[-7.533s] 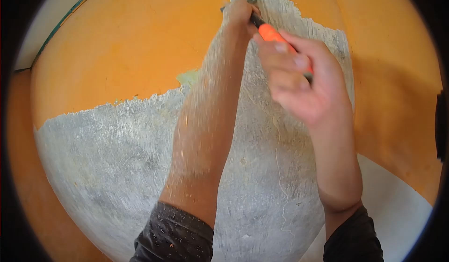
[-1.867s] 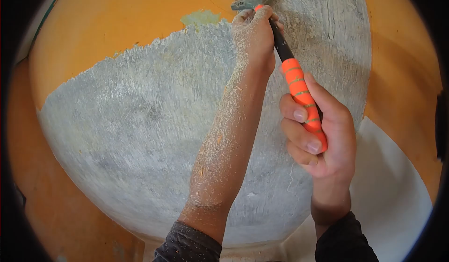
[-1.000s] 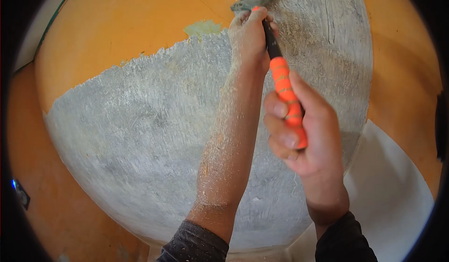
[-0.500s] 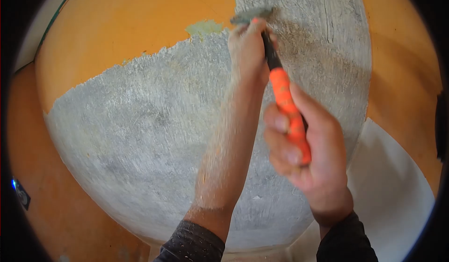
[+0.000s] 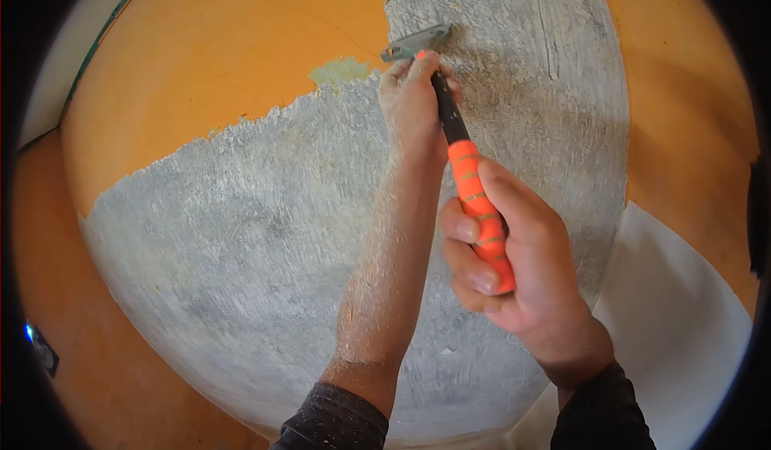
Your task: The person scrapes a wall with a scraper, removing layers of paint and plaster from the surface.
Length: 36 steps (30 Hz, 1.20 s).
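Observation:
A long-handled scraper (image 5: 479,201) with an orange grip and black shaft leans against the wall surface, its flat grey head (image 5: 418,42) at the border between orange paint and bare grey plaster. Just below the head, my left hand (image 5: 418,97) is closed around the upper shaft, with pale dust along the forearm. My right hand (image 5: 514,249) is wrapped round the orange grip, thumb along its side. Scratched grey plaster (image 5: 265,209) spreads behind both arms. Orange paint (image 5: 241,40) with a ragged lower edge covers the upper left.
A pale greenish patch (image 5: 341,73) lies at the paint edge. More orange wall (image 5: 683,129) is at the right, above a white surface (image 5: 675,305). A dark object with a bluish light (image 5: 42,349) is at the far left.
The scraper and both hands have shifted slightly left and down in view. The wall also appears a little shifted in the frame, and the scraper head is less blurred.

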{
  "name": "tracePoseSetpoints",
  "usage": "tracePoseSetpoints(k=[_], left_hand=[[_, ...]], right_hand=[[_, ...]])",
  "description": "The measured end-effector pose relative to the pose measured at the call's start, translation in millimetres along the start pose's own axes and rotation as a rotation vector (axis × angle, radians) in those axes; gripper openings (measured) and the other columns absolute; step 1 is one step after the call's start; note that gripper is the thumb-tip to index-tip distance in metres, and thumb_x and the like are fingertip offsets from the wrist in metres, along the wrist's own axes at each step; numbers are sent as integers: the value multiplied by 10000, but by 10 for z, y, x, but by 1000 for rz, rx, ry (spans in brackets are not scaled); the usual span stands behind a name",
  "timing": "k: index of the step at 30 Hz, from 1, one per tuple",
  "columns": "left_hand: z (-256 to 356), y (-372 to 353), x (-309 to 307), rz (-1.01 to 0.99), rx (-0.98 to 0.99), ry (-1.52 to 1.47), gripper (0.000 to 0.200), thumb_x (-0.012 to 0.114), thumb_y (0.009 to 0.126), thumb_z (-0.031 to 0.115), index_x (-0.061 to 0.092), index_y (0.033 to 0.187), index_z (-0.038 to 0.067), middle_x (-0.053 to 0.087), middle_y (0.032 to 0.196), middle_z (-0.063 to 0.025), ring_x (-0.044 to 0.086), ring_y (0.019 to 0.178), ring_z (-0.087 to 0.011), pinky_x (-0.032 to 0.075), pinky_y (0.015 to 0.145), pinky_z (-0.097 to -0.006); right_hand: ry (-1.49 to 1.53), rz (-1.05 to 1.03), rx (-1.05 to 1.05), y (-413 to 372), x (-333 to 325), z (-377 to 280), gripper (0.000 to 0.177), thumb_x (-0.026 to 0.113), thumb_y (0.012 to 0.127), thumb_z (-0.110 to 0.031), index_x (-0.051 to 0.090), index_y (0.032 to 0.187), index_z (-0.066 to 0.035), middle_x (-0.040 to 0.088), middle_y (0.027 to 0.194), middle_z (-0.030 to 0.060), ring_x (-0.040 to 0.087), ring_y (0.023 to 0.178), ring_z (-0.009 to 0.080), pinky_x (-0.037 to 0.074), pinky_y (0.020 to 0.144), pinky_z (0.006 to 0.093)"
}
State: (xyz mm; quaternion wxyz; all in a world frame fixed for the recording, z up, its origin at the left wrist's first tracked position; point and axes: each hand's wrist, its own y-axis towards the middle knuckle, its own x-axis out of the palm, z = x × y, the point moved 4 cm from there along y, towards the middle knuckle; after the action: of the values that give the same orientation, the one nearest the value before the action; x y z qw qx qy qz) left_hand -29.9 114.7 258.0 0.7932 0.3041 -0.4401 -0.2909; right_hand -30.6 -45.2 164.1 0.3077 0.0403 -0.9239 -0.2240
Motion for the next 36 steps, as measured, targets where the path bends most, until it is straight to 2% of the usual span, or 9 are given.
tracePoseSetpoints(k=[7, 11, 19, 21, 23, 24, 29, 32, 36], left_hand=[[239, 520, 189, -118, 13, -42, 91, 587, 884, 65, 545, 880, -16, 587, 764, -103, 563, 586, -150, 488, 506, -261], [91, -20, -132, -69, 19, 98, 70, 581, 871, 56, 553, 862, -8, 584, 721, -92, 565, 567, -145, 481, 492, -275], [383, 697, 302, -127, 46, 92, 99, 590, 870, 67, 550, 869, -24, 584, 718, -101, 566, 544, -157, 474, 469, -291], [374, 685, 253, -112, -7, 64, 108, 594, 872, 72, 549, 871, -26, 586, 721, -103, 566, 544, -159, 475, 468, -291], [302, 585, 88, -189, 25, 234, 119, 604, 877, 80, 550, 884, -26, 592, 722, -104, 567, 543, -161, 482, 471, -288], [246, 426, 91, -119, 35, 121, 127, 614, 877, 82, 552, 895, -27, 593, 715, -103, 562, 528, -161, 485, 471, -285], [412, 755, 308, -97, 39, 201, 120, 602, 879, 73, 547, 883, -33, 589, 703, -109, 565, 540, -162, 482, 468, -283], [452, 907, 468, -167, -46, 48, 99, 588, 879, 68, 551, 875, -24, 591, 706, -109, 558, 544, -169, 472, 465, -285], [254, 472, 205, -87, -7, 84, 93, 584, 877, 64, 551, 878, -23, 589, 708, -105, 559, 544, -163, 484, 469, -286]], right_hand=[[94, -116, -77, 350, 132, -152, 200, 435, 1024, -385, 458, 1049, -188, 492, 758, 9, 429, 446, 69, 280, 318, 224], [50, -18, -35, -16, -23, 238, 289, 426, 1024, -406, 486, 1217, -200, 493, 741, 7, 421, 406, 99, 278, 320, 253], [81, -137, -178, 580, 230, -246, 207, 420, 1035, -357, 476, 1139, -188, 496, 754, 9, 416, 435, 43, 296, 303, 223], [88, -155, -161, 560, 216, -158, 220, 426, 1031, -363, 461, 1166, -193, 494, 753, 1, 423, 449, 50, 290, 309, 226], [38, -70, -159, 436, 121, 36, 227, 433, 1027, -367, 465, 1176, -199, 493, 752, -8, 412, 439, 57, 282, 314, 231], [42, -69, -123, 329, 106, 57, 229, 441, 1024, -377, 487, 1163, -202, 495, 749, -14, 412, 436, 62, 279, 320, 234], [100, -88, -121, 550, 251, -222, 208, 432, 1031, -336, 477, 1166, -185, 499, 750, -9, 414, 437, 51, 286, 321, 213], [104, -124, -172, 624, 393, -434, 188, 425, 1036, -318, 483, 1144, -175, 490, 753, -15, 424, 441, 56, 298, 323, 205], [83, -55, -64, 276, 201, -113, 185, 428, 1029, -349, 481, 1144, -214, 492, 760, -19, 411, 437, 60, 298, 323, 223]])
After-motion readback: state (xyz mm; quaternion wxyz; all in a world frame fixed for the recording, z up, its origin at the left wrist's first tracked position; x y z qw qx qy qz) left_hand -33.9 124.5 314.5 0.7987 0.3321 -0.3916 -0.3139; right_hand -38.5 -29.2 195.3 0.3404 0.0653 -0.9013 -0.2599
